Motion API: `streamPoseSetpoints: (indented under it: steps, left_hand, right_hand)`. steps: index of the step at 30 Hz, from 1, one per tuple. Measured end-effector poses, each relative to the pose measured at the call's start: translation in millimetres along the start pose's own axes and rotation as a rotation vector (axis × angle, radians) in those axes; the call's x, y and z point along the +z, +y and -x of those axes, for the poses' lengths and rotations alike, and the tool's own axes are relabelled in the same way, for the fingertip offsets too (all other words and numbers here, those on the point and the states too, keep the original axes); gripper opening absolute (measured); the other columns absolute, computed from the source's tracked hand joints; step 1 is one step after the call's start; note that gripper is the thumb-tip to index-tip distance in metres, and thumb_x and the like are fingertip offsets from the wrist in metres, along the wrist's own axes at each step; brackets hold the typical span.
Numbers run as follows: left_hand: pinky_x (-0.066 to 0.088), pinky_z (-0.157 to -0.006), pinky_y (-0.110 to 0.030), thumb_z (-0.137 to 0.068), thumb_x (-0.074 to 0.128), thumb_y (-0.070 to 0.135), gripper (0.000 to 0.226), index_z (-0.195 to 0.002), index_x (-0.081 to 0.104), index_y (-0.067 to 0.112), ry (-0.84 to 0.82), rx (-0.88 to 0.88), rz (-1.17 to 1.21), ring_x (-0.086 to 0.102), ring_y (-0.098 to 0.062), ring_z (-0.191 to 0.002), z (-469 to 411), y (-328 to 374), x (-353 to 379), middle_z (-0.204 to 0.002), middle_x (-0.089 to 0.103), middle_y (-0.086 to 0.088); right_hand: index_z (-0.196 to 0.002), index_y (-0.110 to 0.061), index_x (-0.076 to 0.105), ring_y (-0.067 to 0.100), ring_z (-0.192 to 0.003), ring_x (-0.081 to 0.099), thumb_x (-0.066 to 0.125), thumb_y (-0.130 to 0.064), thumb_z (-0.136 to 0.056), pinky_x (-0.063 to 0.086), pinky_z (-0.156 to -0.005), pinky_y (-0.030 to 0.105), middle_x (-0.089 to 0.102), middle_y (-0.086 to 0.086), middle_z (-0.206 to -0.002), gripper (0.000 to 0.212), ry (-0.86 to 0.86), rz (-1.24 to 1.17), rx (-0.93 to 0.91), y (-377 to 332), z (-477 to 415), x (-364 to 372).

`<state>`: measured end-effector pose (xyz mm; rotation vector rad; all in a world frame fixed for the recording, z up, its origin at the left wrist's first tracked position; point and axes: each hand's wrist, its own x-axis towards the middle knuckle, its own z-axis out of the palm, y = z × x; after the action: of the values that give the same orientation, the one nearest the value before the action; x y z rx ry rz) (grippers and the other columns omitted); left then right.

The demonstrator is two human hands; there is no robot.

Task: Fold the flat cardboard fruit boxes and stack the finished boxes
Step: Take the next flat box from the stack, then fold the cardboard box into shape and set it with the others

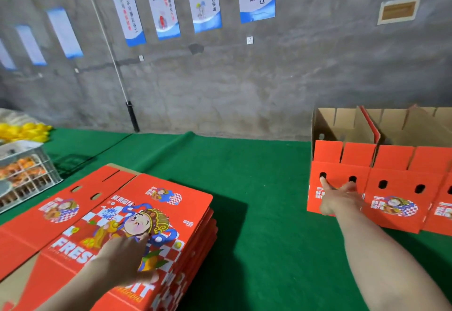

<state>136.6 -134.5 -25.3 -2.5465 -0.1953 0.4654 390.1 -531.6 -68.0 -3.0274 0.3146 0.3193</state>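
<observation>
Left hand point(122, 257) lies flat with relaxed fingers on the top sheet of the stack of flat glossy red printed cardboard box blanks point(171, 203) and holds nothing. Right hand point(338, 200) has straight, spread fingers that touch the front of an erected red cardboard box with oval finger holes point(357, 154) and grip nothing. We judge the task partly done. A second erected red box point(401, 217) stands just beside the first, side by side rather than stacked, with flaps up and plain brown insides showing. A thick pile of blanks is left to fold. Both groups rest on the green felt-like table cover point(256, 188).
</observation>
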Motion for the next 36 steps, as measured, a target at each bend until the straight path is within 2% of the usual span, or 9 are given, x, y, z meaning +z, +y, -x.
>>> streamPoseSetpoints:
  steps: [4,12,16,19,22,26,29,32,36]
  left_hand:
    - [0.03,-0.047,-0.017,-0.073,0.032,0.087,0.111,-0.152,0.006,0.013,-0.02,-0.016,0.006,0.035,-0.002,-0.054,0,0,1,-0.065,0.035,0.01]
    - [0.029,-0.046,-0.022,-0.078,0.028,0.083,0.101,-0.152,0.007,0.018,0.059,-0.093,0.061,0.037,-0.006,-0.055,16,5,5,-0.065,0.04,0.006]
    - [0.051,-0.08,-0.03,-0.089,0.026,0.072,0.079,-0.146,0.027,0.018,0.141,-0.213,0.285,0.059,-0.021,-0.107,31,13,20,-0.133,0.047,-0.015]
    - [0.049,-0.091,-0.035,-0.098,0.03,0.049,0.045,-0.135,0.044,0.028,0.212,-0.205,0.368,0.056,-0.024,-0.116,46,13,30,-0.141,0.041,-0.007]
    - [0.014,-0.116,-0.05,-0.098,0.03,0.04,0.044,-0.142,0.033,0.039,0.241,-0.21,0.53,0.02,-0.023,-0.144,68,6,51,-0.158,0.015,-0.003]
    - [0.002,-0.117,-0.053,-0.098,0.022,0.054,0.057,-0.151,0.008,0.037,0.19,-0.168,0.624,-0.007,-0.02,-0.148,105,12,82,-0.161,-0.006,0.002]
    - [0.008,-0.116,-0.047,-0.097,0.026,0.053,0.056,-0.15,0.015,0.038,0.243,-0.079,0.664,0.003,-0.018,-0.147,135,34,82,-0.161,0.002,0.004]
    - [0.017,-0.115,-0.032,-0.096,0.037,0.044,0.049,-0.144,0.033,0.039,0.309,0.122,0.729,0.017,-0.01,-0.143,158,54,74,-0.159,0.016,0.01]
    - [0.019,-0.1,0.0,-0.096,0.048,0.023,0.046,-0.141,0.044,0.028,0.31,0.37,1.09,0.039,0.001,-0.131,179,53,60,-0.142,0.043,0.018]
  right_hand:
    - [-0.153,-0.03,-0.002,0.044,-0.143,0.017,0.053,-0.015,-0.092,0.035,-0.108,0.043,-0.015,0.028,-0.154,0.083,0.0,-0.36,-0.032,-22,20,2]
    - [-0.133,-0.009,0.052,0.023,-0.12,0.057,0.062,-0.022,-0.089,0.042,-0.101,0.027,0.059,0.014,-0.131,0.048,-0.045,-0.673,-0.492,-97,158,37]
    - [-0.14,-0.017,0.043,0.017,-0.124,0.051,0.059,-0.028,-0.089,0.04,-0.104,0.026,0.051,0.006,-0.139,0.055,-0.247,-0.743,-0.714,-140,261,82]
    - [-0.15,-0.025,0.022,0.012,-0.139,0.031,0.053,-0.019,-0.089,0.026,-0.113,0.022,0.027,-0.005,-0.154,0.068,-0.298,-0.752,-0.782,-160,316,103]
    - [-0.153,-0.03,0.01,0.012,-0.145,0.019,0.046,-0.007,-0.088,0.018,-0.116,0.023,0.013,-0.009,-0.159,0.077,-0.351,-0.658,-0.802,-164,343,111]
    - [-0.152,-0.029,0.011,0.019,-0.131,0.043,0.049,-0.02,-0.094,0.036,-0.11,0.033,0.04,0.001,-0.149,0.07,-0.382,-0.756,-0.663,-154,364,119]
    - [-0.139,-0.026,0.036,0.01,-0.094,0.062,0.054,-0.033,-0.095,0.055,-0.072,0.029,0.062,-0.008,-0.112,0.048,-0.428,-1.079,-0.356,-140,377,121]
    - [-0.112,-0.008,0.06,0.019,-0.079,0.066,0.06,-0.029,-0.093,0.046,-0.058,0.025,0.069,0.005,-0.092,0.028,-0.441,-1.366,0.015,-114,379,119]
    - [-0.099,-0.005,0.067,0.021,-0.077,0.063,0.058,-0.021,-0.096,0.038,-0.06,0.027,0.071,0.008,-0.084,0.018,-0.381,-1.342,0.097,-61,379,108]
